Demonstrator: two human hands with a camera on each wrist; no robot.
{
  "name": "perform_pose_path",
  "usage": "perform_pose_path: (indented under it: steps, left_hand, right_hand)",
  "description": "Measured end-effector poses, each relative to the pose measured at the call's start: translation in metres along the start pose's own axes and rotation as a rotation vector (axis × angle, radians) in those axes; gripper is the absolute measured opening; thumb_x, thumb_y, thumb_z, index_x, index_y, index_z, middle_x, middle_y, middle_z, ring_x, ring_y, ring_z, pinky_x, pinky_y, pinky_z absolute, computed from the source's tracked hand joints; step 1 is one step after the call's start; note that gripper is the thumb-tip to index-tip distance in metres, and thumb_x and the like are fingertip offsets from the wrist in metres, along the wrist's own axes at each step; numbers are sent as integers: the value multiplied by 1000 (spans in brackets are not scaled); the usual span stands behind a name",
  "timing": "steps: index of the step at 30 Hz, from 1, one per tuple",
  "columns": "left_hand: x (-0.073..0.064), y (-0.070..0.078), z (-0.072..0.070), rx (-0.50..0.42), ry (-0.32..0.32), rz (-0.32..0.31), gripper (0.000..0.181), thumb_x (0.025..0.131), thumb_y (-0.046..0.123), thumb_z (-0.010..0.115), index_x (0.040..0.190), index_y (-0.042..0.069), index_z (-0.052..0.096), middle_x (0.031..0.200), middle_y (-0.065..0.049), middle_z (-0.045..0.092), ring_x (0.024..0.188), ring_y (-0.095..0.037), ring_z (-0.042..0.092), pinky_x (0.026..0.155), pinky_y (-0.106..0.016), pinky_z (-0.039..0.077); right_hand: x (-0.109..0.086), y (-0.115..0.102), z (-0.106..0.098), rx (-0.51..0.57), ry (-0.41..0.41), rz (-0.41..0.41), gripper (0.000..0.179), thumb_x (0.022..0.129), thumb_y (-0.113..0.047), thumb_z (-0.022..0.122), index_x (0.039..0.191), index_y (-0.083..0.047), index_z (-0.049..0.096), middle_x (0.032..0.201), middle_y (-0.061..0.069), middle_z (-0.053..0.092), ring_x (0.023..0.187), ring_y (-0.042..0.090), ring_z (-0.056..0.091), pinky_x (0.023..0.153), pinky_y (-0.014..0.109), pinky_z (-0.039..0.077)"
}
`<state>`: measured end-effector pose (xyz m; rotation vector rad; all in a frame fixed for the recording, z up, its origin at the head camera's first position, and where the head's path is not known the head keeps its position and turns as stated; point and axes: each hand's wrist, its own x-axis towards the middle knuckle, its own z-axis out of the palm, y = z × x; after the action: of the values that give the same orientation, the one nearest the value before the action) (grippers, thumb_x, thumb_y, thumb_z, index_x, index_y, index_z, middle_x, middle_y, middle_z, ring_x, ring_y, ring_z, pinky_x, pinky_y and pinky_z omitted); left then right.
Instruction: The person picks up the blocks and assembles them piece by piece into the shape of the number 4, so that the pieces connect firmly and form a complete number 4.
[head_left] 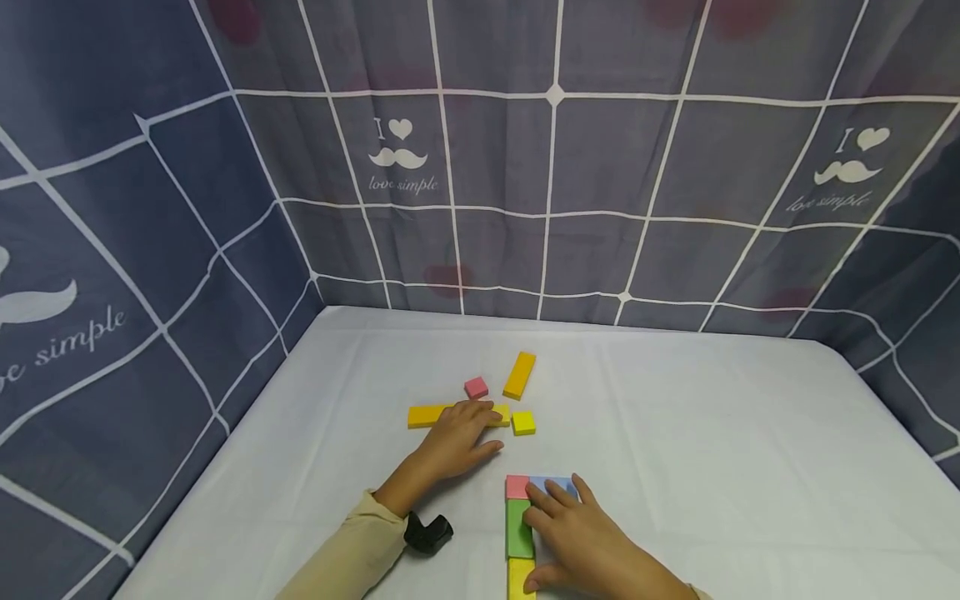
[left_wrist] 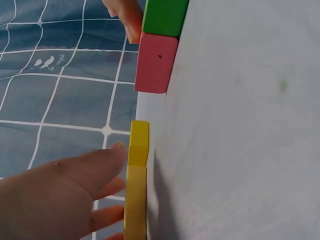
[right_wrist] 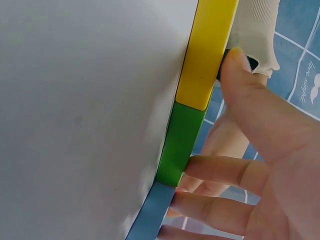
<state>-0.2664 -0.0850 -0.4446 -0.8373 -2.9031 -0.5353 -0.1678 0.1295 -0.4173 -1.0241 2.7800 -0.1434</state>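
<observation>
My left hand [head_left: 459, 440] lies over a long orange-yellow block [head_left: 426, 417] and a yellow block [head_left: 501, 414] at its right end, fingers extended across them. Just right of these sits a small yellow cube-like block [head_left: 523, 423]. My right hand [head_left: 585, 537] rests with spread fingers on a row of blocks. Its fingertips touch a green block [head_left: 517, 533] and a blue block [right_wrist: 152, 212], while the thumb lies at a yellow block [right_wrist: 206, 55]. A pink block [head_left: 517, 487] forms the corner between the green and blue ones.
Beyond the left hand lie a small pink block [head_left: 476, 387] and a long orange-yellow block [head_left: 519, 375]. A black wrist device [head_left: 429, 533] sits by the left sleeve. The white-covered table [head_left: 712, 433] meets grey checked curtains [head_left: 495, 150] at the back and sides.
</observation>
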Motion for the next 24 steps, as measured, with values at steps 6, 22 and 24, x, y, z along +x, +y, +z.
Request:
perform_pose_path:
  steps: [6, 22, 24]
  left_hand:
    - [0, 2, -3, 17, -12, -9, 40, 90, 37, 62, 123, 14, 60, 135, -6, 53, 129, -27, 46, 109, -47, 35]
    - [-2, 2, -2, 43, -19, 9, 38, 89, 35, 64, 121, 15, 62, 133, -6, 56, 126, -26, 48, 107, -47, 37]
    - [-4, 3, -3, 55, -24, 8, 37, 89, 36, 63, 120, 15, 63, 133, -6, 56, 125, -26, 49, 107, -46, 37]
  right_hand:
    - [1, 0, 0, -11, 36, -14, 62, 67, -70, 61, 102, -18, 60, 136, 13, 54, 122, 37, 52, 102, 60, 36]
    - [0, 0, -1, 44, -22, 5, 60, 70, -67, 63, 105, -19, 59, 139, 13, 52, 124, 39, 50, 101, 65, 32]
    - [-1, 0, -1, 51, -22, 1, 60, 70, -67, 64, 105, -18, 59, 139, 13, 52, 124, 39, 50, 102, 66, 31]
